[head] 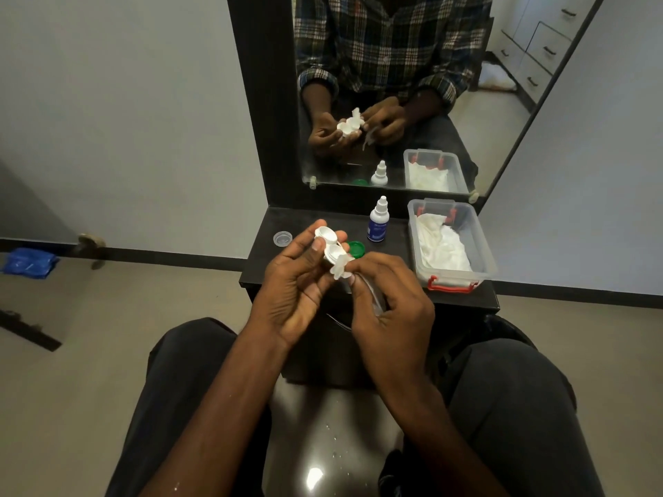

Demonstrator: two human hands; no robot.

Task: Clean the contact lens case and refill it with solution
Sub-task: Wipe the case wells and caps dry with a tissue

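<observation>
The left hand [294, 281] is gripping the white plastic case [330, 245], both round wells uncapped, above the matte black worktop [394, 245]. The right hand [387, 292] is pinching a crumpled tissue [340, 269] against its nearer well. At 1 o'clock, a bottle [378, 220] is standing by the mirror [394, 84].

The left hand [294, 281] grips a white contact lens case [329, 245], both wells uncapped. The right hand [389, 299] pinches a small white tissue [341, 269] against the case's near well. On the dark desk [394, 245] beyond stand a solution bottle [378, 220], a green cap [356, 248], a clear cap [282, 238] to the left, and a clear box [480, 245] of white cloth at right.
</observation>
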